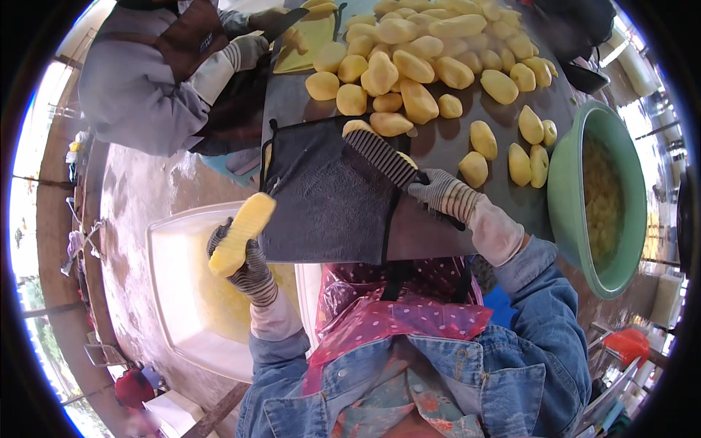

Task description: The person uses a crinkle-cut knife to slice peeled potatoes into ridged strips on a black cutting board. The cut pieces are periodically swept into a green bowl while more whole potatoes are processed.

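Note:
My left hand (249,268), in a grey striped knit glove, grips a thick slice of peeled potato (243,234) with a ridged face, tilted over a white tub (186,334). My right hand (441,191), gloved alike, is closed on the handle of a crinkle-cut knife (380,159), whose ridged blade lies over a dark cloth (334,202) on the table. Pale potato pieces show partly beneath and behind the blade. Beyond the cloth is a large heap of peeled potatoes (419,65), and several more lie apart to the right.
A green basin (561,219) with cut pieces in liquid stands at the table's right edge. At upper left a co-worker's gloved hand (246,52) is close to a dark-bladed knife (285,23) and a yellow cloth (306,46). The white tub sits left of the table, on a wet floor.

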Demonstrator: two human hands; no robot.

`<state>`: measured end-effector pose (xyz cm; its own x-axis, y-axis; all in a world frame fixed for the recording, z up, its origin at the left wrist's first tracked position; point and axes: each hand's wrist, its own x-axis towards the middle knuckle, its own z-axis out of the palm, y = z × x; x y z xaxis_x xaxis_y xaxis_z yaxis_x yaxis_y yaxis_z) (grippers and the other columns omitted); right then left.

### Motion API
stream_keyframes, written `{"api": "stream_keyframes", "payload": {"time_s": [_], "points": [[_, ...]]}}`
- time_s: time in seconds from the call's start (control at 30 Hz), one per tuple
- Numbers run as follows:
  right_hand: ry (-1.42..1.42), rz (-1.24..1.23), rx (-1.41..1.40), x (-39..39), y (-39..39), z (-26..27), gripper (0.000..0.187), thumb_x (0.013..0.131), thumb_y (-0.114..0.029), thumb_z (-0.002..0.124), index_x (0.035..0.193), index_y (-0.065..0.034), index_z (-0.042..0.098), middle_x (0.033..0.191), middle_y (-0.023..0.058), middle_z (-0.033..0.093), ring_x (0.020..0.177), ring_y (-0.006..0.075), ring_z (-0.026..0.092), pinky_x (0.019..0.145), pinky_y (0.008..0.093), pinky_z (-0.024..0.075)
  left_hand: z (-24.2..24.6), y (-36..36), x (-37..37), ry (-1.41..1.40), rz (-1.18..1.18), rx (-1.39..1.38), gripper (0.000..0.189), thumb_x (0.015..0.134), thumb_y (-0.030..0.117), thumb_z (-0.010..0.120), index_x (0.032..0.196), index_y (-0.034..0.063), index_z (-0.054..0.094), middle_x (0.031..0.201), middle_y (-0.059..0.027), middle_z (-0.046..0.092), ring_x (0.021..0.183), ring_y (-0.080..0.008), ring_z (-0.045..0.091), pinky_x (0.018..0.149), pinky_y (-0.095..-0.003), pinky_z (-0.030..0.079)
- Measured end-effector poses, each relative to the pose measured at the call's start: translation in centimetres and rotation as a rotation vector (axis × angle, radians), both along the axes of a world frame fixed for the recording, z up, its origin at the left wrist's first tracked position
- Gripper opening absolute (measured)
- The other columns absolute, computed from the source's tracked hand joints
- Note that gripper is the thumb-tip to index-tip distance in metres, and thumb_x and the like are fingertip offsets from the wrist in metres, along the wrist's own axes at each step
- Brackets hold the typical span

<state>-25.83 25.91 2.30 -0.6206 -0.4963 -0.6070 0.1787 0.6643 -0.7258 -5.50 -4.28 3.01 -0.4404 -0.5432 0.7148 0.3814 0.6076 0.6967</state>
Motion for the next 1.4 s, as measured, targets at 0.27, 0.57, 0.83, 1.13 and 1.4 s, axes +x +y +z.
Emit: {"api": "stream_keyframes", "payload": {"time_s": [0.27,0.57,0.83,1.13,1.4], "points": [[0.802,0.062,0.065,4.3,-1.3,2.2,0.032,0.089,-0.026,0.065,0.103,0.0018,0.058,0.083,0.0253,0.066,0.074,0.0442,0.064,0.069,0.0478,0.0515,1.5,6.4,-5.3,-0.913,-0.553,-0.535,0.053,0.068,0.000,0.072,0.119,-0.0001,0.057,0.118,-0.0154,0.058,0.112,-0.0357,0.056,0.100,-0.0371,0.044],[0.798,0.436,0.031,8.3,-1.5,3.9,0.021,0.092,-0.021,0.061,0.094,-0.0007,0.058,0.077,0.0210,0.065,0.071,0.0396,0.065,0.062,0.0472,0.0525,-5.2,-2.1,-3.7,-0.223,-0.263,0.379,0.046,0.099,0.013,0.050,0.140,-0.0045,0.041,0.139,-0.0171,0.050,0.117,-0.0238,0.052,0.100,-0.0298,0.038],[0.326,0.510,0.216,6.6,-2.9,4.3,0.029,0.095,-0.027,0.056,0.102,0.0010,0.058,0.081,0.0216,0.067,0.079,0.0394,0.067,0.070,0.0453,0.0526,-1.6,2.0,-7.2,-0.626,-0.225,-0.535,0.059,0.093,0.023,0.050,0.145,0.0006,0.037,0.150,-0.0209,0.036,0.140,-0.0403,0.029,0.117,-0.0438,0.017],[0.397,0.618,0.188,4.2,-3.8,1.0,0.034,0.091,-0.035,0.061,0.104,-0.0031,0.060,0.088,0.0264,0.066,0.084,0.0445,0.064,0.074,0.0484,0.0513,-4.2,2.3,-9.6,-0.755,-0.334,-0.578,0.064,0.095,0.035,0.045,0.148,0.0023,0.033,0.153,-0.0200,0.032,0.142,-0.0409,0.026,0.117,-0.0486,0.016],[-0.092,0.545,0.101,0.8,-3.4,0.4,0.031,0.090,-0.035,0.062,0.099,-0.0049,0.063,0.069,0.0024,0.059,0.056,0.0126,0.056,0.052,0.0296,0.0478,-3.5,1.6,-5.1,-0.672,-0.527,-0.716,0.069,0.080,0.031,0.068,0.141,0.0103,0.045,0.144,-0.0230,0.039,0.133,-0.0457,0.036,0.112,-0.0508,0.029]]}}
